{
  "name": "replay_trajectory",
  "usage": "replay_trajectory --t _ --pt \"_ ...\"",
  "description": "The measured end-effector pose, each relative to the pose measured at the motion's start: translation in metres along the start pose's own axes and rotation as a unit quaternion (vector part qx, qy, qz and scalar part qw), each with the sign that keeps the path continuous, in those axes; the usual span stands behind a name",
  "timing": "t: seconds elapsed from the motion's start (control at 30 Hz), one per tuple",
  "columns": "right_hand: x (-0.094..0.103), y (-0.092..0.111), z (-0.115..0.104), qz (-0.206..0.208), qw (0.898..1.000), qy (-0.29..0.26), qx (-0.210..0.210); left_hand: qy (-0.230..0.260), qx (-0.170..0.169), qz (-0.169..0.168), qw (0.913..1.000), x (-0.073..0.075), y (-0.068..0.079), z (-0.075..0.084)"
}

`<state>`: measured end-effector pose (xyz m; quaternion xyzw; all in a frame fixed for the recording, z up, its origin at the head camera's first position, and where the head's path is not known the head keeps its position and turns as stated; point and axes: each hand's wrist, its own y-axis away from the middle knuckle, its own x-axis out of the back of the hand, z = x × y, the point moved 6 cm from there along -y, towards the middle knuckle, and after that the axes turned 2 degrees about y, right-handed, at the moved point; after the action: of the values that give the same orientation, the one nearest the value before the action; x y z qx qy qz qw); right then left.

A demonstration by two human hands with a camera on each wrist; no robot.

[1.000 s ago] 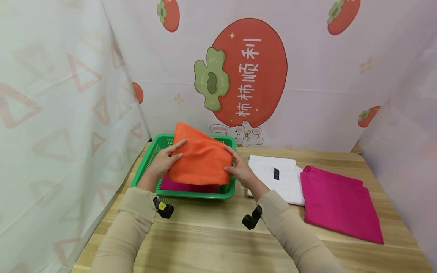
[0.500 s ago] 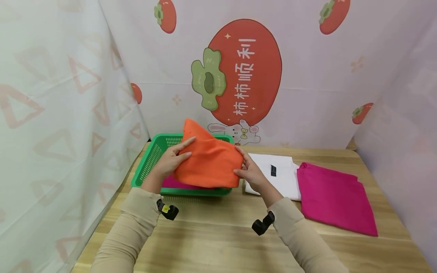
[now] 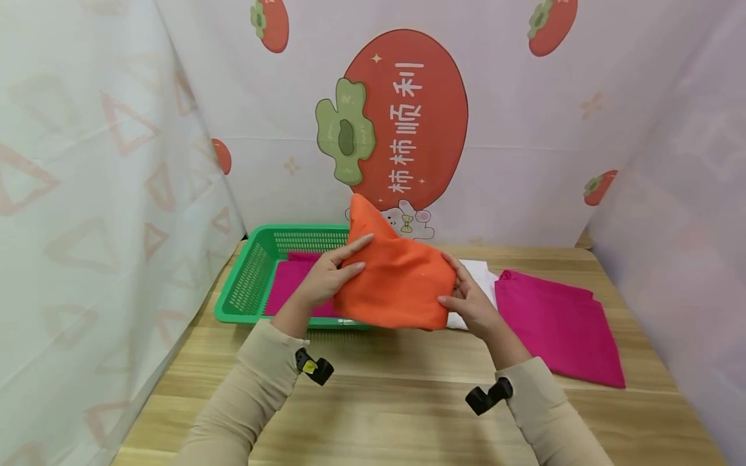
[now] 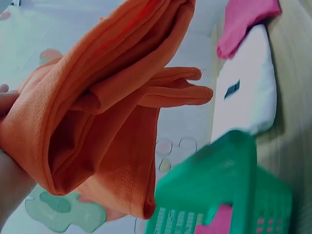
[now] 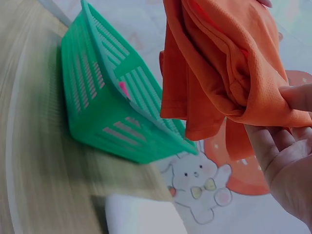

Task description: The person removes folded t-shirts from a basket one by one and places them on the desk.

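A folded orange garment [image 3: 399, 285] hangs in the air in front of the right part of the green basket [image 3: 233, 316]. My left hand [image 3: 326, 275] grips its left side, thumb and fingers on the cloth. At the other end my right hand [image 3: 473, 303] pinches the edge, with the thumb on the near face and the fingers behind, as the right wrist view shows. Loose folded layers of the orange cloth [image 4: 112, 97] show from below in the left wrist view. Inside the basket lies a magenta folded cloth [image 3: 289, 281], partly hidden by my left hand and the orange garment.
Right of the basket lies a white folded garment [image 3: 482, 278], partly covered by the orange one in the head view; its dark label [image 4: 232, 89] shows in the left wrist view. Beside it lies a magenta folded garment [image 3: 556, 323]. A printed curtain [image 3: 513, 188] stands behind the wooden table [image 3: 408, 414].
Both hands have carried the orange garment rightward, from over the basket to partly beyond its right side. More of the magenta cloth in the basket shows now. The head view has shifted slightly.
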<state>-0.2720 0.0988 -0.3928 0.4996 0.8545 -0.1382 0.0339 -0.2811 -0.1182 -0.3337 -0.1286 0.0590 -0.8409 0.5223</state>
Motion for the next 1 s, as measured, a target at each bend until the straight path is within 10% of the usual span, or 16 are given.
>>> replay_trajectory --t 0.6,1.0 --pt "0.057 0.102 -0.014 0.008 0.997 0.074 -0.006 0.117 -0.002 -0.042 0.9922 -0.109 -0.003 -0.045" --pt "0.063 0.15 0.044 0.03 0.995 0.044 -0.09 0.245 0.139 -0.026 0.9592 -0.142 0.036 -0.126"
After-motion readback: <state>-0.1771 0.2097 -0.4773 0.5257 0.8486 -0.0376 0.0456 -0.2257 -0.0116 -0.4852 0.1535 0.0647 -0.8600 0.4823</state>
